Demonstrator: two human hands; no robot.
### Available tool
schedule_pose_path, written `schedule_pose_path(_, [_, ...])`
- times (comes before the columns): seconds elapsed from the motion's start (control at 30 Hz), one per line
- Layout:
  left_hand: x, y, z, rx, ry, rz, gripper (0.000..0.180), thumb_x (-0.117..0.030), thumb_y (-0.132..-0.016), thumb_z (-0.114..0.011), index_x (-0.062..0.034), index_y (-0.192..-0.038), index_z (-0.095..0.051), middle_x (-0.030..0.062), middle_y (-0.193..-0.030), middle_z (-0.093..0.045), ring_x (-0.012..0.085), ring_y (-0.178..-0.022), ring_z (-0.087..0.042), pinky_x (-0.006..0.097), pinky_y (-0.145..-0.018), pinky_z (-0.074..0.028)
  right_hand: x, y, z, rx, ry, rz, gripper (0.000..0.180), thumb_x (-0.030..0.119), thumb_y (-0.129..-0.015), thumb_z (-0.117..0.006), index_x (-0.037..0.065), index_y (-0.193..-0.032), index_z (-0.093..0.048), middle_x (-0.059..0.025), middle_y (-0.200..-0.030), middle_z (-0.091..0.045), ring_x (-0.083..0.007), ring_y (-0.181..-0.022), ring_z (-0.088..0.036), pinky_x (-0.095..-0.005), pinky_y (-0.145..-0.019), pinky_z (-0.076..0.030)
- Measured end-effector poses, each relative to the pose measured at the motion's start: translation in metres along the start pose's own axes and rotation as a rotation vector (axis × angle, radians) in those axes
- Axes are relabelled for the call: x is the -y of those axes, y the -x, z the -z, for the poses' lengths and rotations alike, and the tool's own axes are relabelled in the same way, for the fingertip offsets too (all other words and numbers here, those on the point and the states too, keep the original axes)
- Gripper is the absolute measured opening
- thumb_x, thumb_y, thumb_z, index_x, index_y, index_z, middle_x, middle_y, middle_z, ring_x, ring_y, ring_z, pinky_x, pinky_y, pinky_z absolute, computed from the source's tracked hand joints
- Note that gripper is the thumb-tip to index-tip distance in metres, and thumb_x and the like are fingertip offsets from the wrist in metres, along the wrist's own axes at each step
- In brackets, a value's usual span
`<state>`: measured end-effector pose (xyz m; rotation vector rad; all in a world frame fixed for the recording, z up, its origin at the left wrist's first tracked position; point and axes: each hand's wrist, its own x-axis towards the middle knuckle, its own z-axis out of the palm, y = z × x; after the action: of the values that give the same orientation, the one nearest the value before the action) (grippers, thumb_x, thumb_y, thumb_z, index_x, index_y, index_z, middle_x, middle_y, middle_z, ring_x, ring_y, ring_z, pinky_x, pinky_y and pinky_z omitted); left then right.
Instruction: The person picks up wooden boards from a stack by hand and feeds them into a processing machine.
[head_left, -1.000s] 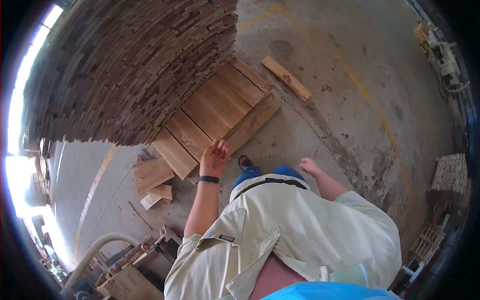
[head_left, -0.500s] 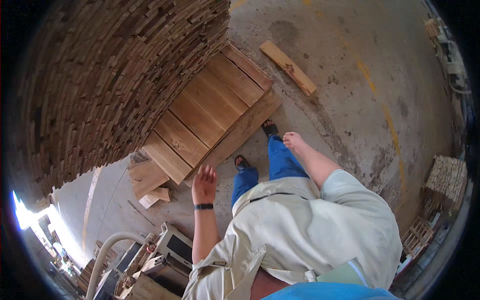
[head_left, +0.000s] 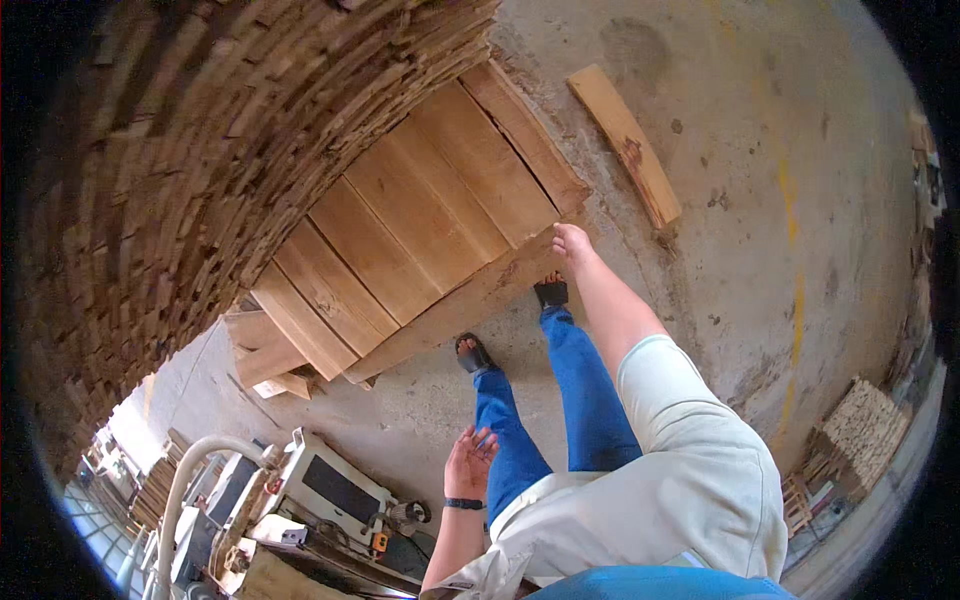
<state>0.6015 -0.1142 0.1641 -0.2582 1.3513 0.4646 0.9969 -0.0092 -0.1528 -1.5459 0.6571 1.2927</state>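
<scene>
Wide wooden planks (head_left: 405, 215) lie side by side on a low stack, in front of my feet. My right hand (head_left: 572, 243) is stretched forward at the near right corner of this stack, its fingers curled, with nothing visible in them. Whether it touches the wood I cannot tell. My left hand (head_left: 470, 464) hangs beside my left leg, fingers loosely apart and holding nothing. A dark band (head_left: 463, 503) circles that wrist.
A tall stack of thin wood strips (head_left: 200, 150) rises at the left. One loose board (head_left: 628, 148) lies on the concrete floor at the far right. Shorter wood pieces (head_left: 262, 350) lie beyond the planks' left end. A machine with a curved hose (head_left: 185, 480) stands at the lower left.
My right hand has moved forward to the planks' corner. My left hand has dropped back toward my leg. The view has shifted, and more of the machine shows.
</scene>
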Motion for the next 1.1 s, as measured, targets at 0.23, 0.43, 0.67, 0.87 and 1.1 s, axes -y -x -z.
schedule_pose_path(0.23, [0.001, -0.031, 0.005, -0.139, -0.016, -0.027, 0.038, -0.02, -0.092, -0.055, -0.0031, -0.124, -0.046, 0.0179, -0.118, -0.057, 0.0313, -0.106, -0.058, 0.042, -0.093, -0.047, -0.032, -0.124, -0.012, -0.266, -0.019, 0.045, 0.039, 0.023, -0.085, -0.065, 0.005, -0.116, -0.051, -0.0089, -0.1, -0.059, -0.0164, -0.074, -0.049, -0.0358, -0.083, -0.043])
schedule_pose_path(0.43, [0.004, -0.05, -0.012, -0.145, -0.023, -0.018, 0.036, -0.017, -0.093, -0.053, -0.0019, -0.124, -0.045, 0.0188, -0.117, -0.057, 0.0323, -0.104, -0.059, 0.044, -0.092, -0.047, -0.029, -0.175, 0.006, -0.244, -0.112, -0.014, 0.044, 0.031, -0.084, -0.065, 0.008, -0.119, -0.055, -0.006, -0.123, -0.058, -0.0252, -0.111, -0.051, -0.0412, -0.1, -0.031])
schedule_pose_path(0.67, [-0.008, -0.052, -0.027, -0.105, -0.033, -0.029, 0.034, -0.015, -0.094, -0.051, -0.0004, -0.124, -0.045, 0.019, -0.116, -0.057, 0.0322, -0.104, -0.059, 0.043, -0.091, -0.048, -0.037, -0.091, -0.01, -0.202, -0.186, -0.055, 0.035, 0.036, -0.084, -0.065, 0.013, -0.109, -0.058, -0.003, -0.109, -0.062, -0.0242, -0.106, -0.053, -0.0433, -0.096, -0.034])
schedule_pose_path(0.87, [-0.013, -0.074, -0.038, -0.045, -0.059, -0.046, 0.035, -0.016, -0.095, -0.05, 0.0007, -0.126, -0.043, 0.0187, -0.116, -0.057, 0.0314, -0.103, -0.059, 0.042, -0.09, -0.049, -0.025, -0.039, -0.017, -0.169, -0.355, 0.128, 0.03, 0.035, -0.086, -0.065, 0.013, -0.105, -0.059, -0.0013, -0.094, -0.064, -0.0215, -0.084, -0.061, -0.0328, -0.078, -0.045])
schedule_pose_path(1.1, [-0.019, -0.132, -0.087, 0.095, -0.116, -0.062, 0.039, -0.022, -0.097, -0.048, -0.0023, -0.13, -0.04, 0.0173, -0.121, -0.055, 0.032, -0.111, -0.054, 0.045, -0.097, -0.044, 0.005, 0.035, -0.035, 0.081, -0.311, 0.173, 0.026, 0.023, -0.087, -0.065, 0.01, -0.109, -0.058, -0.0044, -0.101, -0.064, -0.0186, -0.083, -0.063, -0.0373, -0.068, -0.054])
